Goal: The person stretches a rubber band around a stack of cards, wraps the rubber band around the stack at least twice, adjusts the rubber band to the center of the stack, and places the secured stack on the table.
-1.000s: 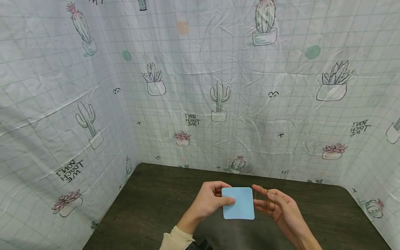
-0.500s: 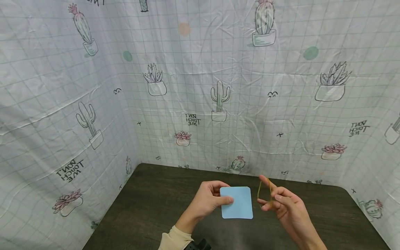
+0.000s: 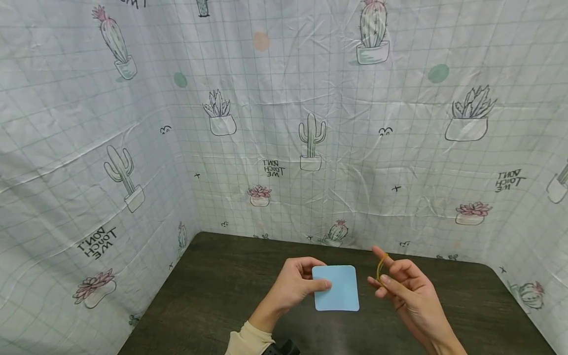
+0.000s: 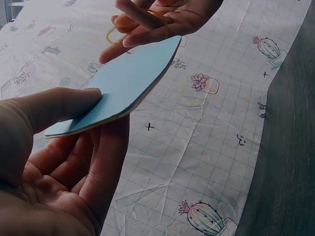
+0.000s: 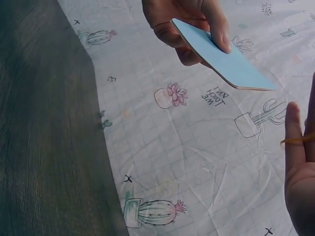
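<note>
My left hand (image 3: 295, 283) holds a light blue square card (image 3: 339, 293) with rounded corners, thumb on its face and fingers behind. Seen from the left wrist, the card (image 4: 135, 78) shows a thin, layered edge. To the right of it, apart from the card, is my right hand (image 3: 412, 291). A yellow rubber band (image 3: 380, 268) loops round its fingers, the thumb tip right at the band. In the right wrist view only part of the right hand (image 5: 300, 182) shows, with the rubber band (image 5: 295, 141) across its fingers.
Both hands are over a dark wood table (image 3: 213, 286). A white cloth (image 3: 275, 103) printed with cacti and grid lines hangs behind the table and along its sides. A dark device (image 3: 284, 347) sits on the left wrist by a cream sleeve (image 3: 250, 339).
My right hand has moved right and slightly up, away from the card. The band was spread wide between its fingers half a second ago and is now narrower. The left hand has barely moved.
</note>
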`<state>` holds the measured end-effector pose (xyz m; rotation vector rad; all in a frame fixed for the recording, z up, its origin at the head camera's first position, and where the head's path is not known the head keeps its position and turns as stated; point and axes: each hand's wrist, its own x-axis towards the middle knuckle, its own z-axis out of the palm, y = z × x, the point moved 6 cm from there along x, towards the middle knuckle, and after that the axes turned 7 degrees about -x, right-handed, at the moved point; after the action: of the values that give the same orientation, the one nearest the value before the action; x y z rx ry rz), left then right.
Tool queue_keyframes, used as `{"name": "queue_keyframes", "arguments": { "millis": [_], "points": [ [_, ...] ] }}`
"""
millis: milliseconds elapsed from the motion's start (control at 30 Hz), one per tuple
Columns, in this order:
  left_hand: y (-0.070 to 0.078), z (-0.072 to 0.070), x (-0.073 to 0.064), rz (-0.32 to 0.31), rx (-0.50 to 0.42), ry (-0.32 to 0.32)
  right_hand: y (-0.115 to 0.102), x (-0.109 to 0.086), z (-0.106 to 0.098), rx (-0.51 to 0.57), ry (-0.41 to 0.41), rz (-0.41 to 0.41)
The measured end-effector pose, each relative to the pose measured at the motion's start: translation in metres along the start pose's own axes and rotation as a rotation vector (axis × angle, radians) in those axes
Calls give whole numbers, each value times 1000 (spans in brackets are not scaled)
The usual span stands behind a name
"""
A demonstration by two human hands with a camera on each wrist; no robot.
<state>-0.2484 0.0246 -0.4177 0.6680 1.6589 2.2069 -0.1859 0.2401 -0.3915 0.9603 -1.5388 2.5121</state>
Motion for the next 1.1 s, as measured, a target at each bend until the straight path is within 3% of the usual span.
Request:
{"name": "queue_keyframes", "arguments": {
  "millis": [500, 700, 900, 1100],
  "points": [
    [-2, 2, -3, 3, -16, -19, 1, -4, -4, 20, 40, -33],
    [-3, 2, -4, 7, -18, -13, 1, -5, -3, 34, 28, -33],
    [-4, 3, -2, 5, -16, -13, -1, -3, -2, 66, -24, -93],
    [-2, 3, -2, 13, -9, 2, 0, -3, -5, -61, -2, -31]
  ]
}}
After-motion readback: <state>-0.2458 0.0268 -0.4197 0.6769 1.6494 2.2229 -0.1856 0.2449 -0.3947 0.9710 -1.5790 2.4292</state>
